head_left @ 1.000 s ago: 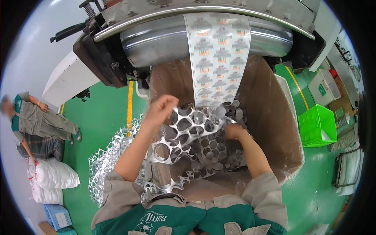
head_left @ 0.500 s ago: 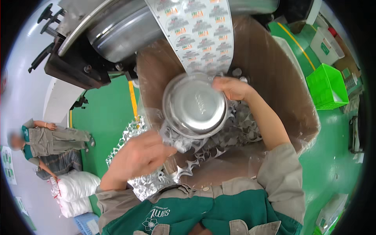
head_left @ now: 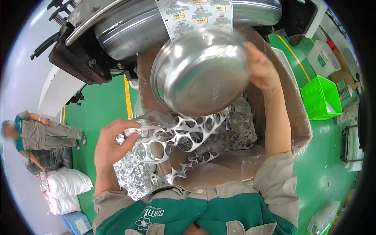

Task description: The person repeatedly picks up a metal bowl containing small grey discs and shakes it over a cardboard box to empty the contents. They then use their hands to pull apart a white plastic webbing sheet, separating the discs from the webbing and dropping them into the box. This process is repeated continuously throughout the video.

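Observation:
My right hand (head_left: 264,68) grips the right rim of a round, shiny metal bowl (head_left: 205,84), raised and tilted with its underside toward me. Motion blurs the bowl, and its inside is hidden. My left hand (head_left: 111,143) pinches the end of a silvery foil scrap web (head_left: 192,135) punched with round holes. This web stretches rightward, passing below the bowl. Beneath lies a brown box lined with clear plastic (head_left: 291,105), holding many loose foil discs (head_left: 244,131). More crumpled foil scrap (head_left: 137,176) bulges near my left forearm.
A printed foil strip (head_left: 196,17) hangs over a large steel roller (head_left: 133,31) ahead, with black machine parts (head_left: 78,58) at left. A green crate (head_left: 321,98) stands right. At far left, another person (head_left: 39,131) is beside white sacks (head_left: 64,182).
My right hand has lifted the bowl up out of the box and tilted it. My left hand has moved left, drawing out a stretch of punched foil web.

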The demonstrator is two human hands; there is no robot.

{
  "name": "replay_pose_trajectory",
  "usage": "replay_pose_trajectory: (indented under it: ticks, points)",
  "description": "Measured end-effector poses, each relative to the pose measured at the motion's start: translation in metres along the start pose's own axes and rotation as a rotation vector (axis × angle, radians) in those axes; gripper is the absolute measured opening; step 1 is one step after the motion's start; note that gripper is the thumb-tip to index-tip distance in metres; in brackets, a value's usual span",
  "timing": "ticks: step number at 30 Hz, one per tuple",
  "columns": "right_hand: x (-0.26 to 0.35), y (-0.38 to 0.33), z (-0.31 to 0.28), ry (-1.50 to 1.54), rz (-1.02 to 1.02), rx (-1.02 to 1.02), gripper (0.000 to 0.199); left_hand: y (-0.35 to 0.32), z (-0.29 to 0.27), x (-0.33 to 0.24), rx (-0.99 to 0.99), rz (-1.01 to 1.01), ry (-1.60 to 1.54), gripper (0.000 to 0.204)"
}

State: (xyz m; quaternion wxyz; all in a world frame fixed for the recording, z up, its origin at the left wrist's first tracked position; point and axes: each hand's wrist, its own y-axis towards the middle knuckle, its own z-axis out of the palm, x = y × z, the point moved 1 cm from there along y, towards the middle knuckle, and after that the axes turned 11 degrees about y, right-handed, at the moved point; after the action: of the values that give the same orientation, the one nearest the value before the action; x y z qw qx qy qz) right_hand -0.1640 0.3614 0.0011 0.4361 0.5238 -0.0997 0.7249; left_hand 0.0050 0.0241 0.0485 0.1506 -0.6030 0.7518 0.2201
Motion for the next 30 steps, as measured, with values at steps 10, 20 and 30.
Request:
replay_pose_trajectory:
  ticks: [10, 20, 30]
  points:
    - [-0.233, -0.120, -0.167, -1.269, 0.697, -0.776, 0.053, 0.002, 0.003, -0.005, 0.082, 0.093, 0.123, 0.019]
    - [-0.029, 0.013, -0.021, -0.430, 0.167, -0.113, 0.039, 0.009, 0.014, 0.015, -0.171, 0.022, -0.273, 0.021]
    - [-0.191, -0.067, -0.140, -1.380, 0.746, -0.026, 0.068, -0.019, -0.059, 0.036, -0.514, 0.051, -0.467, 0.033]
